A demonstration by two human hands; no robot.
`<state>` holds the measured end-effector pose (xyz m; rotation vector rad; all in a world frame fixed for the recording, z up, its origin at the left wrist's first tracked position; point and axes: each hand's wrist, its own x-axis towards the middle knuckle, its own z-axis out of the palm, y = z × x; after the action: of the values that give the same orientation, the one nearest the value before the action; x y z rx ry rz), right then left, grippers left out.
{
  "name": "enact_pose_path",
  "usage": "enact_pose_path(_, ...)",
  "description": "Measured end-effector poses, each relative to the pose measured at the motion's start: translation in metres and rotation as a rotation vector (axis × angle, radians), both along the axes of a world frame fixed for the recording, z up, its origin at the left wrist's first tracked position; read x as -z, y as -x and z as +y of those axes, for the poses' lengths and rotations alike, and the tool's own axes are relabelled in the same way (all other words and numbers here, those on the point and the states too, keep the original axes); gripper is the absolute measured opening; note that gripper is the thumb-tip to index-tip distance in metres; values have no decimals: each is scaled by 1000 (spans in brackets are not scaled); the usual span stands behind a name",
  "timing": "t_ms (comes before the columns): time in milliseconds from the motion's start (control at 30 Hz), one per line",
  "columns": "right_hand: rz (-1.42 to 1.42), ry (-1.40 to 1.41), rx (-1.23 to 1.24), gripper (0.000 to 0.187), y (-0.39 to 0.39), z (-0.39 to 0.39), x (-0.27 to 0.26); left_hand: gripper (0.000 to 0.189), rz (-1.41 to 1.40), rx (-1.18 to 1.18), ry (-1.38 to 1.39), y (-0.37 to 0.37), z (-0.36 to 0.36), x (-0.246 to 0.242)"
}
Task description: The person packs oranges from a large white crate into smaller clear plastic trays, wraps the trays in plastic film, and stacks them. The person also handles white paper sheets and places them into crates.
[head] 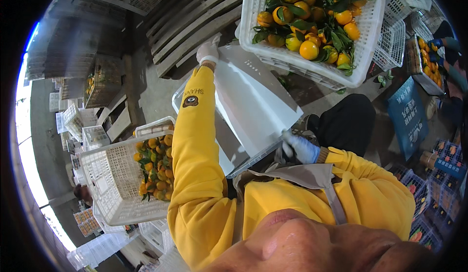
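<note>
My left hand (208, 51), in a pale glove, is at the far left corner of a large white-grey sheet (256, 104); whether its fingers grip the sheet is unclear. The sheet slants across a pale plastic crate (239, 172), whose rim shows below and at the left. My right hand (300, 148), in a blue-and-grey glove, is blurred beside the sheet's near right corner and the crate's rim. Its fingertips cannot be made out clearly. Beyond the sheet stands a white crate (249, 49) of leafy oranges (309, 50).
At the left, another white crate (109, 180) is partly filled with oranges. Wooden pallets (190, 23) lie beyond my left hand. A blue printed bag (408, 116) stands at the right, near another person's gloved hands (435, 56) and a box of oranges (433, 67).
</note>
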<state>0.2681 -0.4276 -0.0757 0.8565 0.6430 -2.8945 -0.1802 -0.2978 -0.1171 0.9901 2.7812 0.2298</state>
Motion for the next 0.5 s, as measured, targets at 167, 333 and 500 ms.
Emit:
enact_pose_path(167,-67,-1270,-179,34,19,38,-20,64,149,10,-68,-8,-8,12)
enact_pose_path(333,-442,-2069,-80,56,129,91,-8,40,487,203,-203,-20,-34,2)
enact_pose_path(500,-422,-1815,-251,71,147,93,41,33,565,266,-396,-31,-97,-51)
